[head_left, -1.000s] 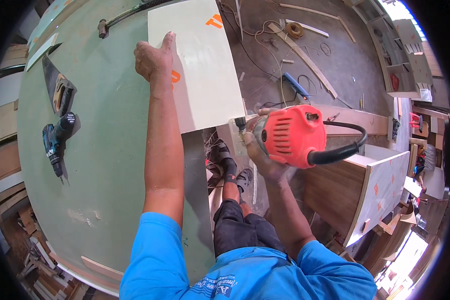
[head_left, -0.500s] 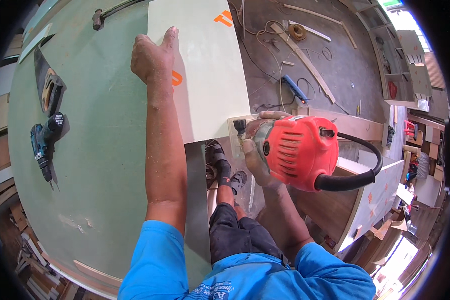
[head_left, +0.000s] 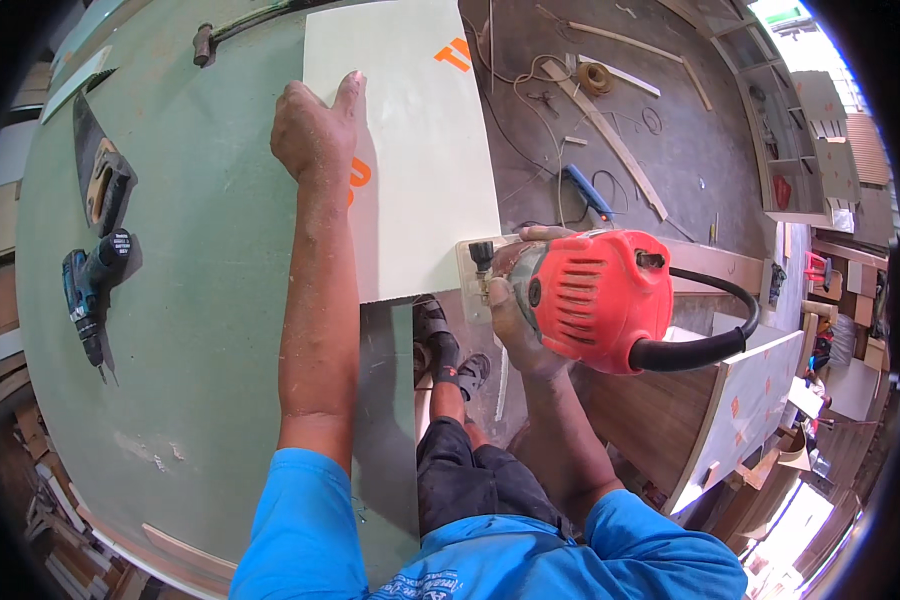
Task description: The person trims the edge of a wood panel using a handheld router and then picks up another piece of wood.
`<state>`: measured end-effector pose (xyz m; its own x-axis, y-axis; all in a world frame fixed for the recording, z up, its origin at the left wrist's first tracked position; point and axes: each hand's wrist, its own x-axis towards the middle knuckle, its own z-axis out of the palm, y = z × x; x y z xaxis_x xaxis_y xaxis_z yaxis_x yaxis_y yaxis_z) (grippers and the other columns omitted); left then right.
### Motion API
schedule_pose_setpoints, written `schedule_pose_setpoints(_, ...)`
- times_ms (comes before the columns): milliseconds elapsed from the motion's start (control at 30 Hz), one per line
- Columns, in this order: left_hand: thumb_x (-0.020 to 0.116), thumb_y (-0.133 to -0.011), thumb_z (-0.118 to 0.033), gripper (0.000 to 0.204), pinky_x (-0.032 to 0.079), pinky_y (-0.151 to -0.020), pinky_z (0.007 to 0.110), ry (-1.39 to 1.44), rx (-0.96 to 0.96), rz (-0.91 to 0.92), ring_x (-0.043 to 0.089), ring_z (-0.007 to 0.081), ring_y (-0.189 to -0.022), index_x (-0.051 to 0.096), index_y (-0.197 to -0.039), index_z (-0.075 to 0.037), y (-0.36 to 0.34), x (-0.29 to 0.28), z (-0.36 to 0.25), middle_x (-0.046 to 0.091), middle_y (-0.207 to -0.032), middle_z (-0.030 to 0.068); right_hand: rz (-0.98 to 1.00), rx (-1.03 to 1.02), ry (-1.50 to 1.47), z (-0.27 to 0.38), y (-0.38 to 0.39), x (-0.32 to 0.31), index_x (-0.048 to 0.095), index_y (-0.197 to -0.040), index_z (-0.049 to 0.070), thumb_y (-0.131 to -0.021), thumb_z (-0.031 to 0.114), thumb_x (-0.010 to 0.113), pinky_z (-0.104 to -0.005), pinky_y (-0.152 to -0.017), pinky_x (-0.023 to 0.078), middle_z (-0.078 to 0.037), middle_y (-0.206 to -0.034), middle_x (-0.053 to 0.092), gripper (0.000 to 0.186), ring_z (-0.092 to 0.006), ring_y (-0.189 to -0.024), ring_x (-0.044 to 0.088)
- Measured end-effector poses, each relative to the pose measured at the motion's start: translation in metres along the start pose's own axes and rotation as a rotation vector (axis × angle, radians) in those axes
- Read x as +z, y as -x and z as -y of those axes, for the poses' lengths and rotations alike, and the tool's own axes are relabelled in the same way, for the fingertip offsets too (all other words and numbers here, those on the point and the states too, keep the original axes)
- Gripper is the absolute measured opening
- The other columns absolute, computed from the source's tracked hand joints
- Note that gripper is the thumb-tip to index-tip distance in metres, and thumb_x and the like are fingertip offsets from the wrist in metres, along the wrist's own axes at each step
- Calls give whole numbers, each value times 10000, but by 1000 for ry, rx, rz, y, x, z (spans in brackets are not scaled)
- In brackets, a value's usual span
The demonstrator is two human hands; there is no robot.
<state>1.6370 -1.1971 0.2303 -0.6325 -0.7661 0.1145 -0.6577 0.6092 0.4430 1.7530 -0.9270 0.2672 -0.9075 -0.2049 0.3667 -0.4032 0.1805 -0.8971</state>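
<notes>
My left hand [head_left: 317, 132] is closed on the left edge of a pale, cream-coloured board [head_left: 420, 150] with orange print, its thumb lying on top. The board rests on the green tabletop and overhangs the right edge. In my right hand [head_left: 515, 315] is a red trim router [head_left: 607, 300] with a clear base plate [head_left: 473, 262] and a black cord. My fingers wrap round the router's lower housing. The base plate meets the board's right edge close to its near corner; the bit itself cannot be made out.
On the green table [head_left: 200, 330] lie a hammer [head_left: 203, 45], a handsaw [head_left: 100, 175] and a cordless drill [head_left: 90, 290]. Wood strips [head_left: 610, 140], cords and a blue tool [head_left: 588, 192] are on the floor. A wooden cabinet [head_left: 735, 420] stands at the right.
The board sits slightly nearer to me, and my left hand has shifted a little with it. The router stays at the board's right edge, almost in the same place.
</notes>
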Motion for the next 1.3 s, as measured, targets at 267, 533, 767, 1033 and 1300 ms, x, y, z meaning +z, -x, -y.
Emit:
schedule_pose_setpoints(267, 711, -856, -629, 594, 595, -712, 399, 23, 68, -37, 713, 270, -791, 596, -860, -46, 4, 0, 0, 665, -896, 125, -29, 26, 21, -4, -10, 4, 487, -1307, -8, -854, 60, 726, -326, -934, 484, -71, -1152, 604, 517, -157, -1064, 596)
schedule_pose_setpoints(533, 696, -840, -684, 643, 569, -676, 414, 37, 87, -64, 690, 256, -762, 604, -849, -48, 2, 5, 6, 644, -818, 109, 3, -62, -26, -3, -29, 13, 504, -1316, -9, -838, 11, 731, -322, -962, 488, -75, -1159, 628, 529, -152, -1081, 615)
schedule_pose_setpoints(767, 715, -863, -607, 595, 591, -690, 392, 73, 42, 62, 708, 275, -742, 593, -862, -25, 5, -7, -1, 652, -874, 131, -149, 1, -132, 2, -56, 31, 550, -1215, -16, -787, -51, 745, -314, -857, 546, -84, -1058, 656, 472, -154, -926, 661)
schedule_pose_setpoints(1033, 722, -863, -596, 589, 589, -693, 395, 34, 76, -2, 711, 275, -754, 597, -880, -21, 3, -3, 3, 652, -895, 129, -223, -227, -51, -18, -95, 41, 575, -1127, 1, -757, -60, 775, -292, -790, 549, -74, -992, 659, 425, -140, -857, 659)
schedule_pose_setpoints(1300, 725, -875, -570, 565, 584, -701, 401, 79, 72, 8, 708, 281, -764, 598, -890, -20, 6, -8, -1, 651, -923, 135, -272, -255, -120, -35, -130, 51, 617, -1124, 3, -681, 11, 844, -294, -790, 559, -66, -1036, 681, 498, -144, -880, 673)
